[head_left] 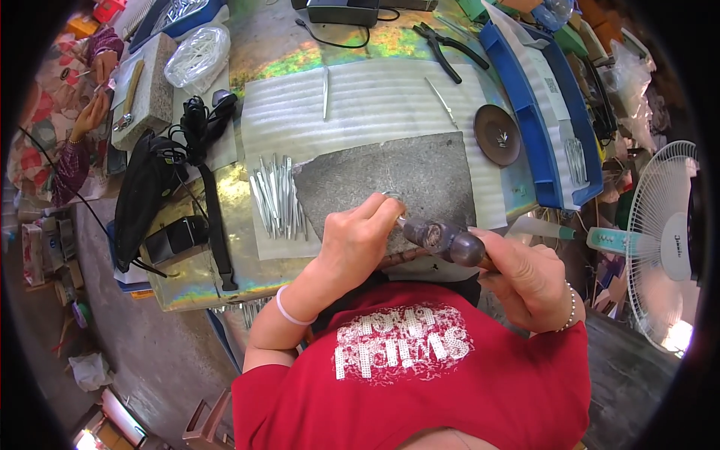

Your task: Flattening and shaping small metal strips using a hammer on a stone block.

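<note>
My right hand (pixel 525 281) is closed around the handle of a hammer, most of the handle hidden by my fingers. The hammer's dark, rounded head (pixel 446 241) is close beside my left hand, over the near edge of a grey stone slab (pixel 405 161). Over that slab my left hand (pixel 358 236) pinches a thin silvery metal piece (pixel 391 196); only a bit of it shows past the fingertips, and its exact kind is unclear. Several slim metal rods (pixel 279 199) lie in a pile left of the slab.
A white foam sheet (pixel 285 105) under the slab bears a metal rod (pixel 325 94) and tweezers (pixel 441 102). Pliers (pixel 450 51), a brown dish (pixel 487 120) and a blue tray (pixel 525 124) are at right. A black bag (pixel 146 195) lies left; beyond, another person's hands (pixel 91 116). A fan (pixel 667 240) stands right.
</note>
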A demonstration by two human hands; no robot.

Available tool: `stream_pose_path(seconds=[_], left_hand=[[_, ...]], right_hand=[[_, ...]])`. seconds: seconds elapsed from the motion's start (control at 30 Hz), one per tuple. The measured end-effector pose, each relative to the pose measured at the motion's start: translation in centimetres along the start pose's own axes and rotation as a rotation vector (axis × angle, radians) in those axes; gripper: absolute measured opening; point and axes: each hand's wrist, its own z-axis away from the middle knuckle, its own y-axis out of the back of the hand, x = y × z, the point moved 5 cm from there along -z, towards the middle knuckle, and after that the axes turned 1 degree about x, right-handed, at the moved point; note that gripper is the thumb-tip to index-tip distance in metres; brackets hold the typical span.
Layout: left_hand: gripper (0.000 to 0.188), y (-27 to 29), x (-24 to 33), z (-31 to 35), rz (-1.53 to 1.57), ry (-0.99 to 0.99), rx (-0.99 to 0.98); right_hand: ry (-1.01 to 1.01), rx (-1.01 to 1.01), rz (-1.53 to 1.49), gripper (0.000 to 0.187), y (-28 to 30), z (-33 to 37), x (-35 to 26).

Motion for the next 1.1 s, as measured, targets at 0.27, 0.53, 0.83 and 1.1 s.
stream_pose_path(seconds=[0.27,0.53,0.83,1.1], left_hand=[[0.019,0.0,0.0,-0.1,-0.007,0.008,-0.001],[0.014,0.2,0.5,-0.1,0.005,-0.077,0.062],[0.015,0.1,0.5,-0.3,-0.04,-0.077,0.037],[0.019,0.0,0.3,-0.4,-0.025,-0.045,-0.014]], right_hand=[[-0.008,0.003,0.062,0.065,-0.3,0.1,0.0],[-0.031,-0.069,0.304,0.052,1.1,0.3,-2.3],[-0.06,0.076,0.089,0.061,1.5,0.1,-1.5],[-0.122,-0.11,0.225,0.049,0.4,-0.4,-1.6]])
